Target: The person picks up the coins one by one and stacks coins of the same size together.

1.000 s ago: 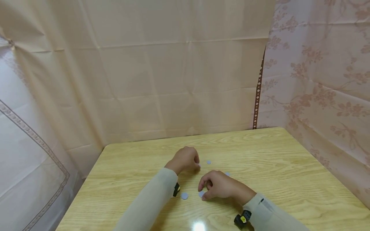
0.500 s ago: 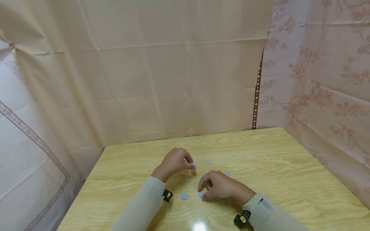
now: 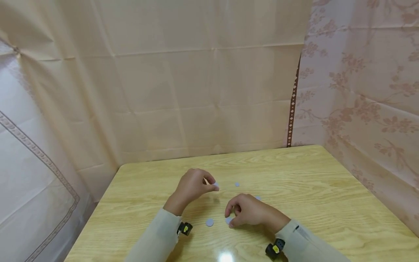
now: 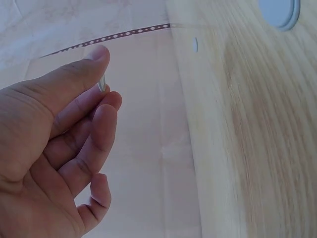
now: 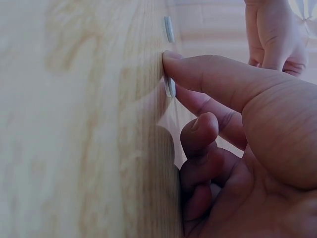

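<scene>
My left hand (image 3: 193,186) pinches a small pale round disc (image 3: 216,185) between thumb and forefinger, raised over the table. In the left wrist view that disc (image 4: 102,83) shows almost edge-on, partly behind the thumb, the other fingers loosely curled. My right hand (image 3: 249,210) is low at the tabletop, thumb and forefinger at opposite sides of another pale disc (image 3: 228,220) lying there. The right wrist view shows this disc (image 5: 171,88) from the side, partly covered by the thumb. Just left of it lies a separate disc (image 3: 209,222).
A small disc (image 3: 237,184) lies farther back on the wooden table (image 3: 294,174). Another disc (image 3: 258,198) peeks out behind my right hand. Beige curtain (image 3: 196,91) hangs along the back edge, flowered cloth (image 3: 370,91) on the right.
My left hand has moved left and up from the table with the disc pinched in it. The right hand and the discs on the table stay put.
</scene>
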Demonstrator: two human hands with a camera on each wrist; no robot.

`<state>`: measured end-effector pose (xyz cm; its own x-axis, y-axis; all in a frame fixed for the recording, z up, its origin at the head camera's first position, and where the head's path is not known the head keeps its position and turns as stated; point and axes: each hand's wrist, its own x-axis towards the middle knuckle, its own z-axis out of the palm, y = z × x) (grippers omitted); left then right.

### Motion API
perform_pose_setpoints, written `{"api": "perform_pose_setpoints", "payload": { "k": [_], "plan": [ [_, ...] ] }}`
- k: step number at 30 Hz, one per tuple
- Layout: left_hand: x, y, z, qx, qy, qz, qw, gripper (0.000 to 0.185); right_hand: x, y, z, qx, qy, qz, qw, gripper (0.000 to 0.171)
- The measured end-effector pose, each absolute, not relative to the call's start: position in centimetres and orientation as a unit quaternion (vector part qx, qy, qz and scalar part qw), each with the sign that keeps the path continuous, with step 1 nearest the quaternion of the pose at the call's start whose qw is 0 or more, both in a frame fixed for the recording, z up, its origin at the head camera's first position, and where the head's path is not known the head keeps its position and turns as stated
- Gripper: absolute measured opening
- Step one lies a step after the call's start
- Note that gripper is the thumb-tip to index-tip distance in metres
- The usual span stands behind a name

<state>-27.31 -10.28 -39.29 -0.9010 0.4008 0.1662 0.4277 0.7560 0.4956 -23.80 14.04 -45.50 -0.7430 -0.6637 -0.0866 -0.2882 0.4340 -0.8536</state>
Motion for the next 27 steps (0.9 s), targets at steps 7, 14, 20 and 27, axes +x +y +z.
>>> {"api": "perform_pose_setpoints", "payload": {
  "k": [7, 14, 20, 27],
  "plan": [
    [-26.3, -10.3, -39.7, -0.236, -0.933, -0.27, 0.041, 0.02, -23.8, 14.0, -45.6, -0.292, 0.821, -0.443, 0.212, 0.019],
    [-25.8, -10.5, -40.5, -0.249, -0.933, -0.257, 0.045, 0.019, -23.8, 14.1, -45.7, -0.296, 0.818, -0.445, 0.214, 0.02],
    [-25.4, -10.8, -40.8, -0.264, -0.928, -0.262, 0.035, 0.017, -23.6, 14.2, -45.5, -0.281, 0.825, -0.442, 0.213, 0.019],
    [-25.2, -10.6, -40.9, -0.267, -0.921, -0.282, 0.012, 0.013, -23.7, 14.0, -45.3, -0.283, 0.828, -0.437, 0.21, 0.017]
  ]
}}
